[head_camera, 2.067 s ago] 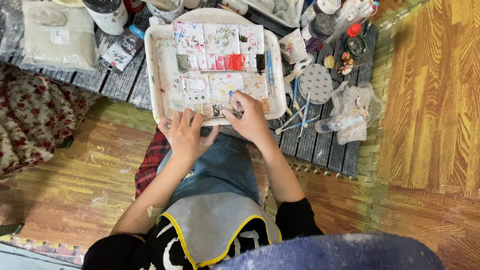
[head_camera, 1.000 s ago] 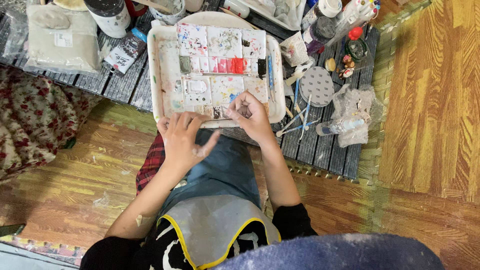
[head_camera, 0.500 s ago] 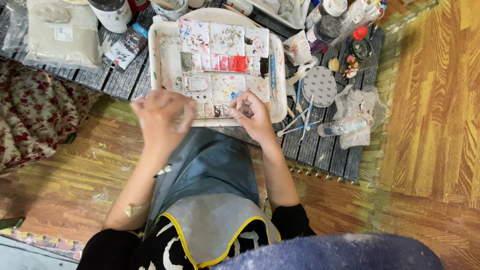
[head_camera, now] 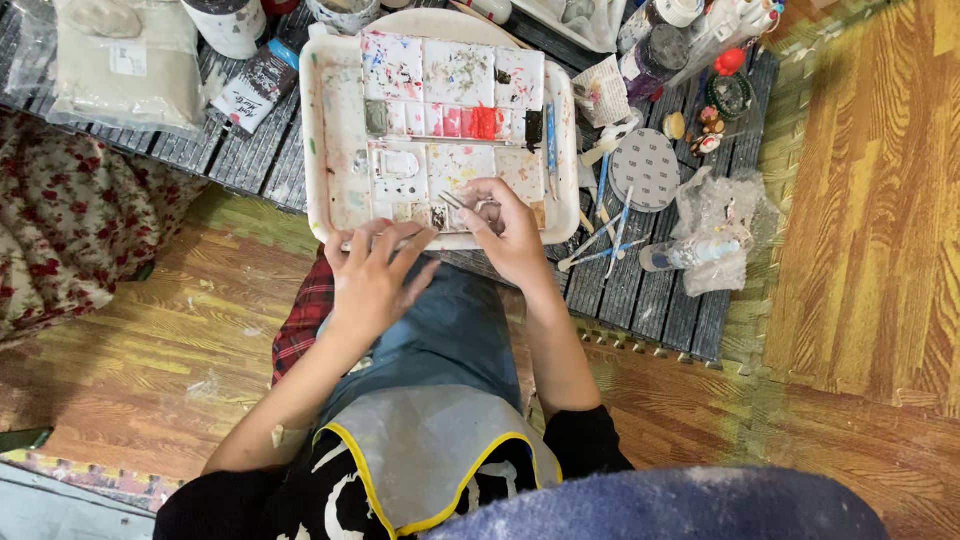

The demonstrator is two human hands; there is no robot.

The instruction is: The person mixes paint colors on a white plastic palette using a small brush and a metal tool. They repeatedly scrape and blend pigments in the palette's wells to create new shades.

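Note:
A white tray [head_camera: 318, 120] stained with paint rests on a dark slatted board, holding a grid of small square tiles [head_camera: 455, 75], some red. My left hand [head_camera: 372, 272] lies at the tray's near edge, fingers curled around a thin stick [head_camera: 400, 242] held level. My right hand [head_camera: 508, 232] is over the tray's near right corner, pinching a small thin metal tool [head_camera: 452, 199] whose tip points at the tiles. What the tip touches is too small to tell.
Brushes and sticks [head_camera: 605, 215], a round grey disc [head_camera: 645, 168], crumpled plastic with a small bottle [head_camera: 700, 240] and paint jars [head_camera: 660, 50] lie right of the tray. A bagged grey block [head_camera: 115, 65] and a tube [head_camera: 255, 85] sit left. A floral cushion [head_camera: 70, 220] lies on the wooden floor.
My left hand lifted off the tray edge, swung left and came back to the near edge, now holding the thin stick. My right hand stayed at the tray's near right corner.

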